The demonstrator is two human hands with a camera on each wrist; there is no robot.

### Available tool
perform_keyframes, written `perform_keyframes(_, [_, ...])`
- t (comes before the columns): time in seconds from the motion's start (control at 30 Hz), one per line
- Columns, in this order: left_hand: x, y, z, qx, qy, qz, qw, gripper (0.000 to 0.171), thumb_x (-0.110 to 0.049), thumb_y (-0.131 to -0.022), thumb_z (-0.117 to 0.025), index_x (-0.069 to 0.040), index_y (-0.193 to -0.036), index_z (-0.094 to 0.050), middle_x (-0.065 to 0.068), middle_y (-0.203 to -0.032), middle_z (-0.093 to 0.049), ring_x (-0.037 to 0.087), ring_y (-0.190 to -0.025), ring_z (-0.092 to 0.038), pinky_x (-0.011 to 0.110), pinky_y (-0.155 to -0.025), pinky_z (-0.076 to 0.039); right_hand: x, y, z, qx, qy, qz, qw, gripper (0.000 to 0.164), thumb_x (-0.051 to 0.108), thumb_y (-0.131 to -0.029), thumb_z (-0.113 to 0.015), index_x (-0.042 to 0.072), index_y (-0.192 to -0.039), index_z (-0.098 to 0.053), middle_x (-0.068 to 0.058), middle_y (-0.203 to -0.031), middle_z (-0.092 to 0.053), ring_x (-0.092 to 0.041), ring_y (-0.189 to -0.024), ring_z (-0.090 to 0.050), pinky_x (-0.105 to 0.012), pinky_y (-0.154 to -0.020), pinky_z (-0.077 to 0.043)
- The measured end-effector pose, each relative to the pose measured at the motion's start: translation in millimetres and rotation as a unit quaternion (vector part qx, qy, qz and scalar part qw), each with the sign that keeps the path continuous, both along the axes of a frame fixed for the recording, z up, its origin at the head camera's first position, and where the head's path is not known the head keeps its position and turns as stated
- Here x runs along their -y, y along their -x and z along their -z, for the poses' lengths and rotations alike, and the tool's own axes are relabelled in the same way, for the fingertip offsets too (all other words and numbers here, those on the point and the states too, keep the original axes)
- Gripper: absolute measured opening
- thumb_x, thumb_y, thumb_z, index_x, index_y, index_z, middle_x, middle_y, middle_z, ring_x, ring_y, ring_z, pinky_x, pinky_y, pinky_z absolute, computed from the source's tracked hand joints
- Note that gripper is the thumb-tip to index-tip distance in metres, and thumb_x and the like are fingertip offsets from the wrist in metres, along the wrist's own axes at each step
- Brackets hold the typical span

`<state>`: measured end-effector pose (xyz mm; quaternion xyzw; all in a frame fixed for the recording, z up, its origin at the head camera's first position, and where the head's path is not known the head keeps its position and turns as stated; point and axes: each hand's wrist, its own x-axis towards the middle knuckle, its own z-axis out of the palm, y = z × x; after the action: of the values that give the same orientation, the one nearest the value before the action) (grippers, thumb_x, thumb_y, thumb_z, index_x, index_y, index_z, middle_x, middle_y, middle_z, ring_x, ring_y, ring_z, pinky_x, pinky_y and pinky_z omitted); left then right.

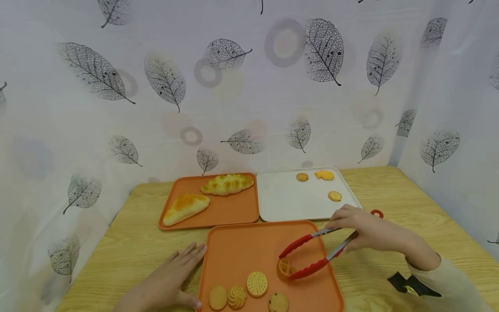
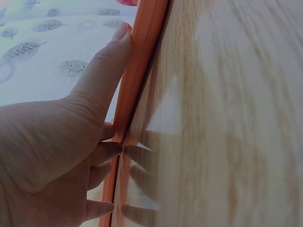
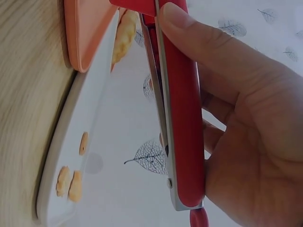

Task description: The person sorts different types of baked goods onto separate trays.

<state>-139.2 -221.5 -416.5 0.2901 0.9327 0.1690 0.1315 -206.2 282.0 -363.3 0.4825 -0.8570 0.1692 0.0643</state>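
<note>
My right hand (image 1: pixel 368 229) holds metal tongs with red tips and red handles (image 3: pixel 182 118). In the head view, the tips of the tongs (image 1: pixel 309 269) stand spread on either side of a brown lattice-topped cookie (image 1: pixel 286 267) on the near orange tray (image 1: pixel 249 242). Whether they touch it I cannot tell. At that tray's left rim rests my left hand (image 1: pixel 165 279), its fingers extended; in the left wrist view, the thumb (image 2: pixel 102 71) lies against the rim. Also on this tray are a dotted round cookie (image 1: pixel 257 284), a swirl cookie (image 1: pixel 237 297), a plain oval cookie (image 1: pixel 218 297) and a speckled cookie (image 1: pixel 278 302).
Behind stands another orange tray (image 1: pixel 230 212) with a triangular pastry (image 1: pixel 186 209) and a long bread (image 1: pixel 227 184). Beside it, a white tray (image 1: pixel 288 203) carries a small oval cookie (image 1: pixel 302 177), a fish-shaped cookie (image 1: pixel 325 175) and a scalloped cookie (image 1: pixel 334 196). A leaf-patterned curtain (image 1: pixel 249 99) surrounds the table.
</note>
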Motion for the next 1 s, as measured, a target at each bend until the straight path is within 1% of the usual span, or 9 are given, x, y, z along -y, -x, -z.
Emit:
perform_keyframes(0.27, [-1, 0.2, -2.8, -0.006, 0.005, 0.002, 1.0, 0.115, -0.073, -0.07, -0.061, -0.009, -0.157, -0.02, 0.013, -0.162, -0.024, 0.04, -0.148, -0.021, 0.069, -0.108, -0.026, -15, 6.4, -6.4, -0.088, 0.018, 0.014, 0.996, 0.053, 0.029, -0.062, -0.088, 0.016, -0.112, -0.072, 0.008, -0.103, -0.063, -0.004, -0.092, -0.047, -0.024, -0.072, -0.044])
perform_keyframes(0.33, [-1, 0.2, -3.1, -0.009, 0.009, 0.002, 0.9999, 0.115, -0.073, -0.071, -0.061, -0.008, -0.156, -0.02, 0.014, -0.161, -0.024, 0.04, -0.148, -0.021, 0.068, -0.109, -0.026, -20, 8.0, -8.0, -0.093, 0.015, 0.03, 0.995, 0.055, 0.027, -0.061, -0.089, 0.014, -0.112, -0.072, 0.007, -0.103, -0.064, -0.007, -0.093, -0.048, -0.025, -0.072, -0.046])
perform_keyframes(0.5, [-1, 1.1, -2.8, -0.006, 0.013, 0.002, 0.9999, 0.116, -0.074, -0.071, -0.06, -0.008, -0.156, -0.02, 0.014, -0.162, -0.024, 0.039, -0.148, -0.021, 0.068, -0.109, -0.025, -32, 10.7, -12.6, -0.104, -0.001, 0.088, 0.991, 0.057, 0.023, -0.06, -0.09, 0.011, -0.113, -0.072, 0.005, -0.105, -0.064, -0.01, -0.094, -0.052, -0.03, -0.072, -0.05])
perform_keyframes(0.63, [0, 1.7, -3.3, 0.002, 0.007, 0.002, 1.0, 0.115, -0.074, -0.071, -0.061, -0.009, -0.157, -0.019, 0.014, -0.162, -0.023, 0.04, -0.148, -0.02, 0.069, -0.108, -0.025, -39, 17.9, -12.0, -0.146, 0.008, 0.101, 0.984, 0.06, 0.021, -0.056, -0.09, 0.009, -0.112, -0.072, 0.003, -0.103, -0.065, -0.011, -0.089, -0.054, -0.03, -0.07, -0.047])
perform_keyframes(0.73, [0, 2.0, -4.4, 0.013, 0.0, -0.001, 0.9999, 0.116, -0.073, -0.07, -0.062, -0.01, -0.157, -0.018, 0.013, -0.162, -0.022, 0.041, -0.148, -0.019, 0.071, -0.108, -0.025, -44, 23.5, -10.1, -0.173, 0.013, 0.114, 0.978, 0.061, 0.019, -0.052, -0.091, 0.007, -0.109, -0.073, 0.001, -0.1, -0.066, -0.014, -0.086, -0.056, -0.033, -0.069, -0.046])
perform_keyframes(0.87, [-1, 2.6, -6.0, 0.027, -0.003, -0.005, 0.9996, 0.116, -0.073, -0.07, -0.062, -0.011, -0.157, -0.018, 0.012, -0.163, -0.021, 0.041, -0.148, -0.018, 0.072, -0.108, -0.024, -50, 27.2, -8.2, -0.172, 0.01, 0.151, 0.973, 0.059, 0.016, -0.052, -0.091, 0.004, -0.107, -0.073, -0.004, -0.098, -0.066, -0.022, -0.086, -0.057, -0.039, -0.068, -0.046])
perform_keyframes(1.0, [0, 2.8, -6.0, 0.031, -0.004, -0.006, 0.9995, 0.116, -0.073, -0.07, -0.063, -0.01, -0.157, -0.018, 0.013, -0.162, -0.022, 0.041, -0.148, -0.019, 0.072, -0.108, -0.024, -54, 29.9, -6.1, -0.179, 0.006, 0.183, 0.967, 0.057, 0.014, -0.053, -0.091, 0.002, -0.106, -0.073, -0.009, -0.096, -0.066, -0.028, -0.086, -0.058, -0.045, -0.067, -0.047])
